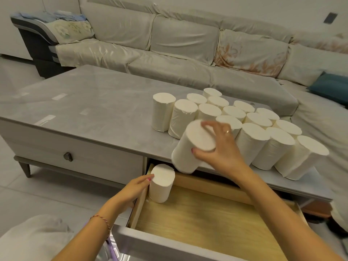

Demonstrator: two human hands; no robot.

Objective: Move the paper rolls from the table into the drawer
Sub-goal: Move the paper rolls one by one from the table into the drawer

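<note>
Several white paper rolls [252,127] stand upright in rows on the grey table [90,102], right of centre. My right hand [218,147] grips one paper roll [190,149] by its top end and holds it tilted over the table's front edge, above the open drawer [207,215]. Another paper roll [161,182] stands upright in the drawer's back left corner. My left hand [136,185] rests against that roll's left side, fingertips touching near its top; whether it grips the roll is unclear.
The drawer's wooden floor is bare apart from the one roll; its grey front panel [160,245] is close to me. A closed drawer with a dark knob [68,156] is to the left. A covered sofa [188,49] runs behind the table.
</note>
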